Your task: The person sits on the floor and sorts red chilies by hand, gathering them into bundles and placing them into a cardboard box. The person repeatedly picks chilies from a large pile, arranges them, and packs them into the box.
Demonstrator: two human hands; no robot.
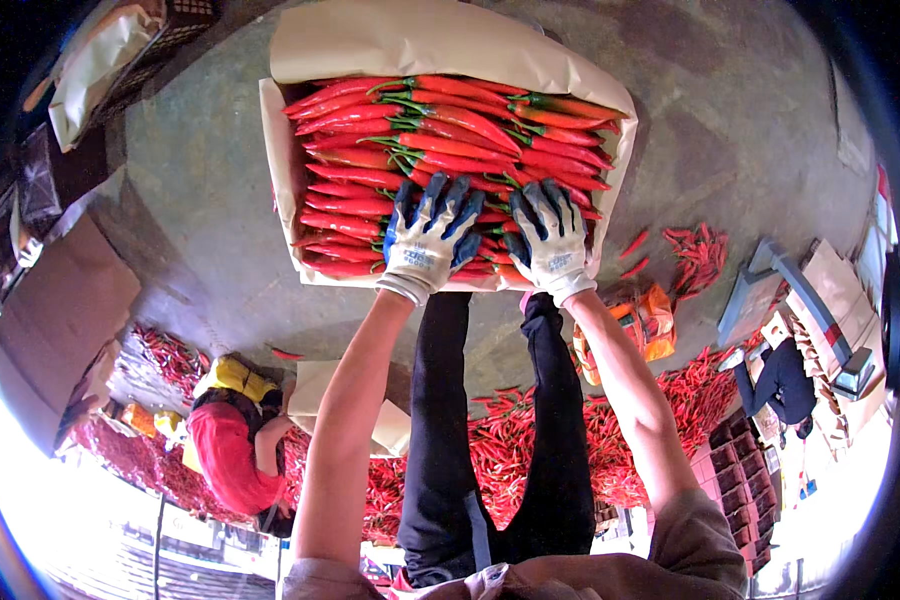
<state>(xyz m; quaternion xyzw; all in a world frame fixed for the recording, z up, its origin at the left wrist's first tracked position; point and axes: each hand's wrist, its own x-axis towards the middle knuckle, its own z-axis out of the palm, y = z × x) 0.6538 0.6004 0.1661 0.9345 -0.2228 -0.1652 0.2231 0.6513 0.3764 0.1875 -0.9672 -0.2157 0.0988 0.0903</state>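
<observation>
Rows of red chili peppers (352,177) with green stems fill a paper-lined box (420,45), whose brown paper stands up around the edges. My left hand (431,232), in a white knit glove with blue-coated fingers, lies palm down on the peppers near the box's near side, fingers spread. Beside it on the right, my right hand (551,232), gloved alike, rests flat on the peppers near the right corner. Both wrists are at the near paper edge. The undersides of both hands are hidden.
Behind my legs lies a large heap of red chilies (495,450). A person in a red shirt (229,450) bends at the lower left; another in dark clothes (787,379) is at the right. An orange bag (649,322), loose chilies (697,251) and a platform scale (802,292) stand or lie right.
</observation>
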